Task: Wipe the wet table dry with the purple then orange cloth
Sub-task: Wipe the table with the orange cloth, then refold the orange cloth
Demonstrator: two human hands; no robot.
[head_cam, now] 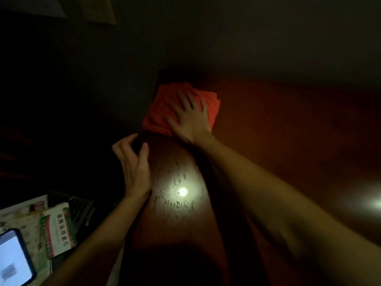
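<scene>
The scene is dark. A dark red-brown wooden table (268,124) runs away from me. An orange cloth (165,106) lies bunched at the table's far left corner. My right hand (191,118) presses flat on the cloth with fingers spread. My left hand (134,162) rests at the table's left edge, nearer to me, fingers curled and apart around a dark spot I cannot make out. Water streaks and droplets (177,195) glint around a light reflection on the wood between my arms. No purple cloth is visible.
Below the table at the lower left lie a lit phone (12,256), a green-and-white medicine box (57,230) and some papers (22,207). Another glare spot (373,203) shows on the table's right side. The surroundings are black.
</scene>
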